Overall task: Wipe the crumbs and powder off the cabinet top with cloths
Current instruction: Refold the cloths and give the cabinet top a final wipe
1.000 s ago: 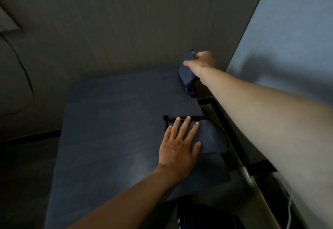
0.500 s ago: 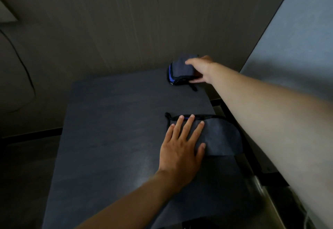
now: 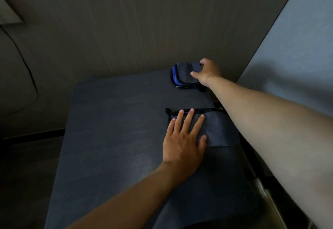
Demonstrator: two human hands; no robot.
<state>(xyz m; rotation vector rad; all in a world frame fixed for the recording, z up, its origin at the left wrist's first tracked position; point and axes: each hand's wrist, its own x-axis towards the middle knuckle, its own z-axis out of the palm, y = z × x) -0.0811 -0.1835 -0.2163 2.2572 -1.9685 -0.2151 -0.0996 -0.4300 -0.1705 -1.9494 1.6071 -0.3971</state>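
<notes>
A dark grey cabinet top (image 3: 115, 124) fills the middle of the view. A flat grey cloth (image 3: 219, 131) with black trim lies near its right edge. My left hand (image 3: 183, 138) rests flat on that cloth's left part, fingers spread and straight. At the far right corner sits a folded grey cloth (image 3: 183, 74) with a blue edge. My right hand (image 3: 207, 72) grips this folded cloth from the right, thumb over its near side and fingers curled at its top. No crumbs or powder are visible in the dim light.
A dark wood-grain wall (image 3: 144, 23) rises directly behind the cabinet. A pale grey panel (image 3: 297, 48) stands on the right, with a narrow gap and a metal rail (image 3: 266, 194) beside the cabinet's right edge. The floor (image 3: 27, 165) lies to the left.
My right hand brought the folded cloth down from the air onto the far right corner and moved it slightly left. My left hand stayed flat on the spread cloth.
</notes>
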